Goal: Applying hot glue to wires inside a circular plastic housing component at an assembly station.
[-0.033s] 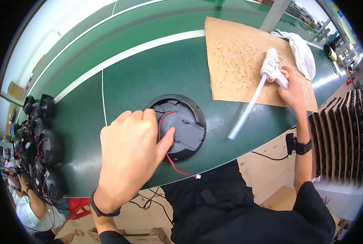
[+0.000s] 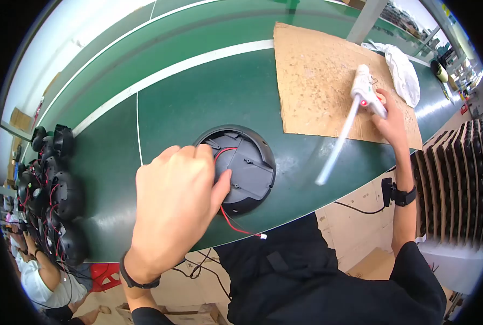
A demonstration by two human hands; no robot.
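Note:
A round black plastic housing (image 2: 252,176) lies on the green table with its hollow side up. My left hand (image 2: 174,189) is closed on its left edge, the thumb reaching inside and the other fingers partly hidden. From under the thumb, a red and black wire (image 2: 230,223) runs out over the near rim to a small white plug (image 2: 263,236). My right hand (image 2: 391,122) grips the handle of a white glue gun (image 2: 362,84) above the cardboard. A long, pale glue stick (image 2: 336,149) sticks out of the gun's back, slanting toward me.
A stained cardboard sheet (image 2: 312,81) covers the table's right part, a white bag (image 2: 404,76) beside it. Black housings with red wires (image 2: 63,192) are heaped at the left. Stacked layers of dark parts (image 2: 458,184) stand at the right. Another person (image 2: 52,276) sits at lower left.
The glue gun has shifted slightly, and its stick's free end has swung a little to the right. My left hand and the housing have barely moved.

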